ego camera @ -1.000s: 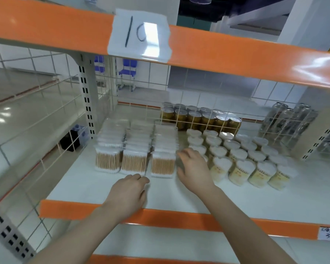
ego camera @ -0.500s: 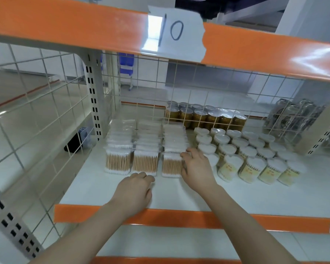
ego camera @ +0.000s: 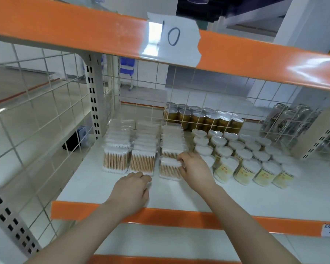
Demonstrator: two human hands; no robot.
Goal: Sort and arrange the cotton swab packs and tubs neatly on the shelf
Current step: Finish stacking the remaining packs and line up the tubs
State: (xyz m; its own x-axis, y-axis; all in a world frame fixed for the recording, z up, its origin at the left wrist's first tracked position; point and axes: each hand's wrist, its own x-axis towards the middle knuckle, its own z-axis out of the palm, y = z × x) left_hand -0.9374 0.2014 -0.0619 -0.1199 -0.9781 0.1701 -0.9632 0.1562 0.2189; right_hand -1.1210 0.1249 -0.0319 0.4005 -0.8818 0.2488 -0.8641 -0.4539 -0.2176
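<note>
Three rows of clear cotton swab packs (ego camera: 141, 147) stand on the white shelf (ego camera: 236, 195), left of centre. My right hand (ego camera: 195, 169) grips the front pack of the right row (ego camera: 169, 169) at its top right corner; this pack sits slightly forward of the others. My left hand (ego camera: 132, 191) rests on the shelf with curled fingers, just in front of the middle row, holding nothing. To the right stand several white-lidded heart-shaped swab tubs (ego camera: 244, 159) with yellow labels, in diagonal rows.
Gold-coloured round tubs (ego camera: 202, 117) line the back behind a wire grid. Clear jars (ego camera: 288, 121) sit at the back right. An upper orange shelf edge (ego camera: 84, 29) with a "10" paper label hangs overhead. A wire mesh wall closes the left side.
My right hand moved from the gap beside the tubs onto the front right pack and pulled it slightly forward. My left hand stayed put. The view shifted left and closer.
</note>
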